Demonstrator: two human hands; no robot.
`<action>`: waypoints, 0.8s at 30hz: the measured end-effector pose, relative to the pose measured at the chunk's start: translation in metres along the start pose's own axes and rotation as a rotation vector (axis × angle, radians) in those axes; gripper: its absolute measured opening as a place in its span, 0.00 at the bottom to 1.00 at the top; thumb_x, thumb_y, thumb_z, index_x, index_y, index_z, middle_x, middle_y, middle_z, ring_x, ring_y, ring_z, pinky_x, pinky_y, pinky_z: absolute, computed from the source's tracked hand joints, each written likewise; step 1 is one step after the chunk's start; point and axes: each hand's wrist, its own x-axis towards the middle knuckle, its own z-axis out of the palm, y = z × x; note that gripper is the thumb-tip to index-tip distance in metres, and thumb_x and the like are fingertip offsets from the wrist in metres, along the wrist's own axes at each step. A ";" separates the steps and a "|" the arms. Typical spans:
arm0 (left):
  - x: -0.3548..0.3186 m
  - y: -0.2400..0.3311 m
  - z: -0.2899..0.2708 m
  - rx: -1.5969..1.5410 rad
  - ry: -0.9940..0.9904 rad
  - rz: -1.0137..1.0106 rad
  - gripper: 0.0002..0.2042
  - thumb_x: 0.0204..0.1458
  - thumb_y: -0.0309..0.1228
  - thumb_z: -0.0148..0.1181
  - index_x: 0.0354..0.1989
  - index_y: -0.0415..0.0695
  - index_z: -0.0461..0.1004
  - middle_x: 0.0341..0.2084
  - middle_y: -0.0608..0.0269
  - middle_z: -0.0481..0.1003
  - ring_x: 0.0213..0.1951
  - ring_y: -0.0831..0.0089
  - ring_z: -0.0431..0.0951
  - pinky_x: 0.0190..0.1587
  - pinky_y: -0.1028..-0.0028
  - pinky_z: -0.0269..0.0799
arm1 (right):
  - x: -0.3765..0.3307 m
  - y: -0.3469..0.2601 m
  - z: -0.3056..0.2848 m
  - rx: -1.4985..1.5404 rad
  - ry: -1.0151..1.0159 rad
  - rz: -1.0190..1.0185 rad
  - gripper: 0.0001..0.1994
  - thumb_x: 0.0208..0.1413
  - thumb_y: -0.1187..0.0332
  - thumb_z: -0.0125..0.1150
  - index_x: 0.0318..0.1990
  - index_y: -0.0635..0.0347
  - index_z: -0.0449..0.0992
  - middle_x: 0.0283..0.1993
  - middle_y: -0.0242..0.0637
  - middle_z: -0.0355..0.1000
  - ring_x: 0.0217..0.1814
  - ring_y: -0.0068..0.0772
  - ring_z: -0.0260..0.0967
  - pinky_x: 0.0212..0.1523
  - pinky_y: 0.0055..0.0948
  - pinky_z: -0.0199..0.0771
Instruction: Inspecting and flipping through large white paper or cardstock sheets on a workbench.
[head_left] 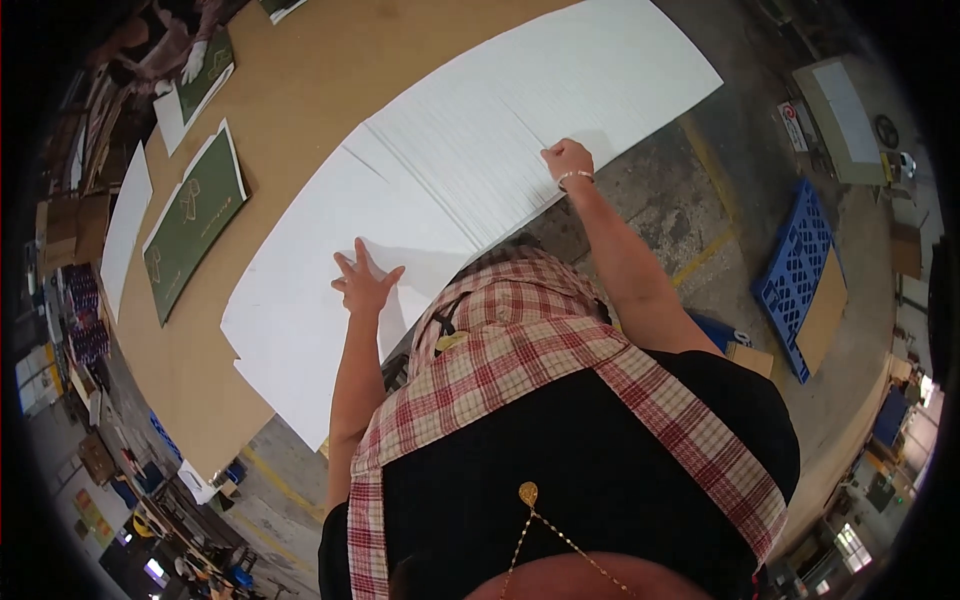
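A long white cardboard sheet (pixel 640 60) lies across the near side of the table, with fine parallel ridges and crease lines over its middle. Slits cut into it at a few places. My left hand (pixel 367 283) rests on its left part, fingers spread wide and nothing in them. Further right, my right hand (pixel 570 160) is curled closed on the sheet close to its near edge, beside a thin dark slit. Whatever the curled fingers hold, if anything, is hidden.
Brown board covers the table (pixel 290 80). Dark green printed sheets (pixel 195 220) lie at the left, near another white sheet (pixel 127 230). A person's gloved hand (pixel 194 62) touches a green sheet at the far left. A blue plastic pallet (pixel 795 270) stands on the right.
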 end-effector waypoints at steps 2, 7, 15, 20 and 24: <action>0.003 -0.002 0.002 -0.026 0.005 -0.006 0.51 0.34 0.62 0.63 0.67 0.68 0.39 0.66 0.51 0.36 0.57 0.32 0.49 0.41 0.49 0.72 | -0.013 -0.006 0.008 -0.241 0.462 -0.451 0.13 0.43 0.58 0.64 0.30 0.58 0.75 0.33 0.41 0.71 0.38 0.43 0.69 0.38 0.40 0.71; 0.007 -0.007 0.004 -0.067 -0.006 0.006 0.51 0.34 0.62 0.62 0.67 0.67 0.39 0.66 0.53 0.37 0.56 0.34 0.50 0.42 0.47 0.71 | -0.046 -0.021 0.044 -0.328 0.305 -0.614 0.14 0.42 0.62 0.65 0.32 0.60 0.72 0.34 0.43 0.68 0.38 0.47 0.67 0.37 0.41 0.71; 0.012 -0.006 0.003 -0.010 0.004 0.010 0.51 0.34 0.62 0.63 0.67 0.67 0.39 0.66 0.51 0.37 0.55 0.36 0.52 0.40 0.49 0.73 | -0.039 -0.031 0.047 -0.346 0.189 -0.250 0.21 0.43 0.59 0.66 0.40 0.64 0.69 0.38 0.49 0.71 0.40 0.46 0.71 0.39 0.38 0.72; 0.015 -0.007 0.004 0.012 0.000 0.007 0.51 0.34 0.61 0.63 0.67 0.66 0.39 0.66 0.50 0.36 0.55 0.35 0.51 0.40 0.49 0.72 | -0.021 -0.025 0.039 -0.054 0.044 -0.159 0.17 0.42 0.57 0.66 0.33 0.61 0.75 0.34 0.43 0.74 0.37 0.42 0.72 0.39 0.35 0.72; 0.011 -0.005 0.002 -0.029 -0.005 0.013 0.52 0.34 0.61 0.64 0.67 0.67 0.38 0.67 0.51 0.35 0.55 0.35 0.52 0.41 0.49 0.72 | -0.014 -0.012 0.036 0.022 -0.040 -0.068 0.13 0.41 0.56 0.66 0.27 0.56 0.78 0.31 0.37 0.76 0.36 0.37 0.73 0.38 0.33 0.72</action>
